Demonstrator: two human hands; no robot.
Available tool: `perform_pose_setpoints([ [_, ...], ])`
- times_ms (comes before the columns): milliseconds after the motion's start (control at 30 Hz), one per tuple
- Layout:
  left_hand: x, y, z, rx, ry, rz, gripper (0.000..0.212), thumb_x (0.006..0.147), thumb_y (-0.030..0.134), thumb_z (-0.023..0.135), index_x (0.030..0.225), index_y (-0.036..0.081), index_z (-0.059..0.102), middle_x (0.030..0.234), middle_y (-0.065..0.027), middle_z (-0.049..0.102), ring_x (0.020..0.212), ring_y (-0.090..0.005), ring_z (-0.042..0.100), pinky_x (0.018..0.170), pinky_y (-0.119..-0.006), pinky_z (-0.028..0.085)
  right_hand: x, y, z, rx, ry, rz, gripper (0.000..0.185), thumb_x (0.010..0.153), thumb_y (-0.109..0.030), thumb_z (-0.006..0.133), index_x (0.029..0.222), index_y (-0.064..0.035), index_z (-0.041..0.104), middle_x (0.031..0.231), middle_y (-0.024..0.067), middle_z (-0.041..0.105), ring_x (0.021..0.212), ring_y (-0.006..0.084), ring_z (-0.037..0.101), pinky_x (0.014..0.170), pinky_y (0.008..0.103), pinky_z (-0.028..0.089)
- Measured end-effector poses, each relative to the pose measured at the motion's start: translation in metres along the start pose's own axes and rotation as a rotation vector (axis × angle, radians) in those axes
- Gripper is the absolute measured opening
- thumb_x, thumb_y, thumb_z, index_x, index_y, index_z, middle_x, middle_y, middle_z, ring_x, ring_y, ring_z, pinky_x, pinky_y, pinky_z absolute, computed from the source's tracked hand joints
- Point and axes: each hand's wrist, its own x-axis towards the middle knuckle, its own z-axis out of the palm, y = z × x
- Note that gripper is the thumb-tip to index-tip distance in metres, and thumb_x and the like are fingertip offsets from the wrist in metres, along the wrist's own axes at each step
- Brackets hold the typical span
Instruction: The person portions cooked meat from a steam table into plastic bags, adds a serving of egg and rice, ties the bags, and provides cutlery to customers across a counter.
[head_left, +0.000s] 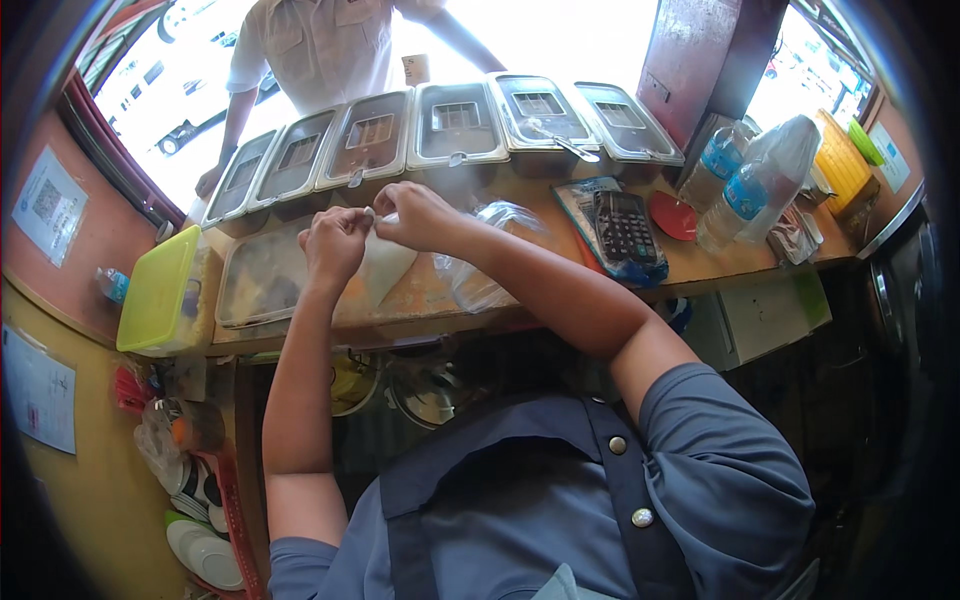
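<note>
My left hand and my right hand are close together above the wooden counter. Between their fingertips they pinch the gathered top of a small translucent plastic bag. The bag hangs below the fingers and looks whitish; its contents are not clear. Crumpled clear plastic bags lie beneath my right forearm. By my left hand, a clear-lidded container lies on the counter, its lid fogged and partly hidden by that hand.
Several clear-lidded food trays line the far side, a serving spoon on one lid. Beyond them stands a person. A calculator and water bottles are on the right. A green-lidded box stands left.
</note>
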Motion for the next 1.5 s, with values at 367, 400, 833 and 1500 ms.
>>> perform_pose_setpoints([
  [367,-0.021,0.154,-0.093,-0.494,0.267,0.376,0.022,0.08,0.017,0.074,0.102,0.017,0.076,0.106,-0.0084,0.064,0.1,-0.0224,0.058,0.088,-0.039,0.044,-0.012,-0.107,-0.171,0.035,-0.247,0.211,0.031,0.097,-0.028,0.057,0.099,-0.0002,0.069,0.077,0.022,0.066,0.071,0.0338,0.064,0.073,0.0427,0.049],
  [400,-0.033,0.163,-0.086,-0.533,0.316,0.409,0.024,0.08,0.016,0.074,0.104,0.016,0.075,0.114,-0.0118,0.062,0.101,-0.024,0.058,0.089,-0.039,0.045,-0.021,-0.104,-0.195,-0.013,-0.285,0.251,0.033,0.098,-0.031,0.056,0.101,-0.0012,0.07,0.079,0.0206,0.066,0.072,0.0329,0.063,0.073,0.0422,0.05],
  [833,-0.103,0.107,0.03,-0.344,-0.244,0.032,0.069,0.076,0.006,0.062,0.14,-0.01,0.04,0.15,-0.0303,0.031,0.133,-0.0443,0.042,0.109,-0.043,0.039,-0.035,-0.046,-0.178,-0.114,-0.551,0.472,0.041,0.096,-0.039,0.058,0.098,-0.0001,0.071,0.077,0.0163,0.067,0.073,0.0268,0.069,0.071,0.0433,0.054],
  [1500,0.012,0.076,-0.046,-0.819,-0.155,-0.246,0.079,0.078,-0.001,0.059,0.149,-0.009,0.026,0.108,-0.0212,0.061,0.074,-0.0143,0.064,0.064,-0.027,0.057,0.027,-0.017,-0.129,-0.815,-0.721,0.015,0.071,0.093,-0.039,0.061,0.15,-0.0192,0.023,0.118,0.02,0.066,0.119,0.0349,0.059,0.116,0.0584,0.016],
])
